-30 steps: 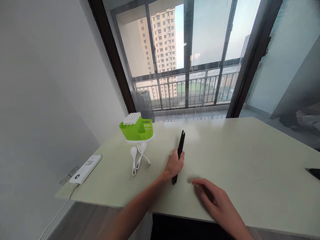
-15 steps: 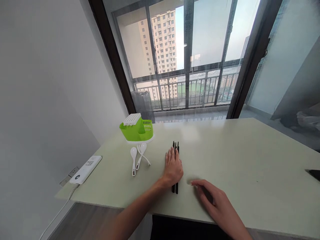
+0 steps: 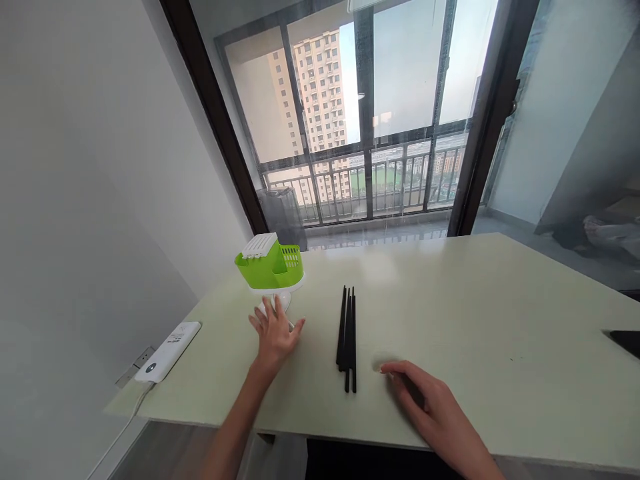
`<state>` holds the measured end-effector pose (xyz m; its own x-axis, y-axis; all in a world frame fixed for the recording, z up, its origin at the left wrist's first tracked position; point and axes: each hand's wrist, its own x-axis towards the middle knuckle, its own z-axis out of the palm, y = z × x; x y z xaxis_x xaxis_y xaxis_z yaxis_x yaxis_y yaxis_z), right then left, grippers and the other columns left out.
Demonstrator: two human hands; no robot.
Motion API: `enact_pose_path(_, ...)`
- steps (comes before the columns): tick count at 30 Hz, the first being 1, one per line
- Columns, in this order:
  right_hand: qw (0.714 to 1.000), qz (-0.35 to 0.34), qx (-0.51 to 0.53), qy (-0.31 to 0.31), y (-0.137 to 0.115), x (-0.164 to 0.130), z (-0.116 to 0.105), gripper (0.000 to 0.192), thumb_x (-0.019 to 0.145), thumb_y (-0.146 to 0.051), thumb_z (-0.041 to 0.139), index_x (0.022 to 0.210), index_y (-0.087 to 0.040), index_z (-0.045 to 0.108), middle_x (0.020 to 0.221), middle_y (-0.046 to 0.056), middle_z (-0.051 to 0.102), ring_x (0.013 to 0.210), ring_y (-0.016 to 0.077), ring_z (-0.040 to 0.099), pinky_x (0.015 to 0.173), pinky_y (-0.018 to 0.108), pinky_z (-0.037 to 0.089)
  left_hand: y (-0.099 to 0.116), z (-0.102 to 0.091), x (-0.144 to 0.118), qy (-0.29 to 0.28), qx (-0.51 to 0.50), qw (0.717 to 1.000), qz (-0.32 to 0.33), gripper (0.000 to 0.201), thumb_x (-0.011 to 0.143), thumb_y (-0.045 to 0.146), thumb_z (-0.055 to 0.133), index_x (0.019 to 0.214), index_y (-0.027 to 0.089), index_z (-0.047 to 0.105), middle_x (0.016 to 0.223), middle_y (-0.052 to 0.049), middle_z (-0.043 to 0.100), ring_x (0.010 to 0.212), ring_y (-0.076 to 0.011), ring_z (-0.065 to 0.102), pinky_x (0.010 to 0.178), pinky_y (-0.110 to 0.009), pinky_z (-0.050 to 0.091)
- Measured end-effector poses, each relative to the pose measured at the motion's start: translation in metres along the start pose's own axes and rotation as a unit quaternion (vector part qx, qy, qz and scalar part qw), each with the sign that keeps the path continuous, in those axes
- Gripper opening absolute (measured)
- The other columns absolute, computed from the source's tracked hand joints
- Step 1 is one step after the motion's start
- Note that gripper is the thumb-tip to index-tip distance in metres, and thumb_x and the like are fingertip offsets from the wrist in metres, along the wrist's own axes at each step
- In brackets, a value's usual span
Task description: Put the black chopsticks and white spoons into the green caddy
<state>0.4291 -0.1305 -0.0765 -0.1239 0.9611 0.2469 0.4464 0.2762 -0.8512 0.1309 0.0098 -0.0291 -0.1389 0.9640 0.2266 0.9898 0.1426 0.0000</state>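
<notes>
My left hand [image 3: 274, 340] is over the white spoons [image 3: 283, 299] with its fingers spread. It covers most of them, and whether it touches them I cannot tell. Just behind the spoons stands a green utensil holder [image 3: 270, 270] with a white slotted top and a white base. Several black chopsticks [image 3: 347, 333] lie in a bundle on the table between my hands, their thin ends pointing away from me. My right hand [image 3: 420, 397] rests on the table to the right of the chopsticks, fingers loosely curved with nothing visible in them.
The pale table [image 3: 450, 307] reaches to a glass door at the back. A white power strip or box [image 3: 167, 351] with a cable lies at the left edge by the wall. Some dark object [image 3: 625, 342] sits at the far right edge.
My left hand has left the chopsticks and moved left over the spoons, its fingers now spread. The chopsticks lie fully uncovered. My right hand stays in place.
</notes>
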Motion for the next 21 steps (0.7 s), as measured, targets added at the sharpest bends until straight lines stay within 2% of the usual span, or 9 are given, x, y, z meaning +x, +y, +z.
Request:
enact_pose_path(2,1.000,0.002,0.007,0.000,-0.002,0.000,0.000,0.037,0.105,-0.046,0.039,0.119,-0.026,0.067,0.095,0.006,0.074,0.066,0.0167,0.061,0.059,0.028,0.049,-0.010,-0.002,0.001,-0.032,0.014,0.999,-0.020,0.089,0.096,0.054,0.052,0.160,0.002,0.019,0.165,-0.035,0.014,0.148,-0.0566,0.023,0.117,-0.069,0.015)
enact_pose_path(4,1.000,0.001,0.013,0.002,-0.002,0.000,-0.001,0.037,0.105,-0.046,0.040,0.119,-0.026,0.067,0.092,0.005,0.073,0.063,0.0162,0.060,0.058,0.027,0.049,-0.018,-0.005,0.000,-0.044,0.021,0.998,-0.031,0.084,0.096,0.050,0.051,0.159,0.004,0.019,0.164,-0.035,0.019,0.147,-0.0533,0.029,0.115,-0.068,0.019)
enact_pose_path(7,1.000,0.001,0.011,0.001,-0.002,0.000,-0.001,0.035,0.104,-0.045,0.041,0.119,-0.027,0.067,0.088,0.003,0.072,0.061,0.0151,0.058,0.057,0.027,0.048,-0.027,-0.012,-0.004,-0.039,0.018,0.998,-0.038,0.075,0.096,0.047,0.047,0.155,0.008,0.023,0.155,-0.031,0.038,0.138,-0.0452,0.044,0.111,-0.060,0.031)
enact_pose_path(10,1.000,0.003,0.008,-0.004,-0.001,0.000,0.000,0.035,0.105,-0.045,0.040,0.119,-0.027,0.066,0.091,0.003,0.072,0.061,0.0145,0.056,0.057,0.026,0.047,-0.032,-0.016,-0.007,-0.027,0.033,0.998,-0.044,0.068,0.098,0.050,0.045,0.149,0.007,0.032,0.137,-0.027,0.053,0.127,-0.0419,0.053,0.101,-0.051,0.041)
enact_pose_path(13,1.000,0.006,0.011,-0.005,-0.002,0.000,0.000,0.035,0.105,-0.045,0.040,0.118,-0.027,0.066,0.094,0.004,0.072,0.063,0.0146,0.056,0.058,0.027,0.047,-0.032,-0.016,-0.007,-0.017,0.068,0.997,-0.037,0.056,0.101,0.045,0.042,0.139,0.005,0.043,0.127,-0.026,0.057,0.121,-0.0397,0.056,0.095,-0.046,0.044)
enact_pose_path(16,1.000,0.012,0.012,-0.011,-0.002,0.000,0.000,0.035,0.105,-0.046,0.039,0.119,-0.026,0.065,0.094,0.005,0.072,0.065,0.0156,0.057,0.059,0.027,0.046,-0.029,-0.012,-0.005,-0.034,0.080,0.996,-0.009,0.039,0.104,0.034,0.035,0.128,0.008,0.053,0.122,-0.023,0.060,0.117,-0.0357,0.059,0.095,-0.043,0.044)
enact_pose_path(21,1.000,0.019,0.010,-0.020,0.001,-0.001,0.001,0.036,0.106,-0.046,0.037,0.122,-0.027,0.064,0.101,0.006,0.072,0.067,0.0167,0.058,0.061,0.029,0.046,-0.021,-0.005,-0.002,-0.064,0.062,0.996,0.023,0.034,0.106,0.026,0.029,0.119,0.011,0.057,0.116,-0.020,0.063,0.110,-0.0317,0.064,0.088,-0.038,0.047)
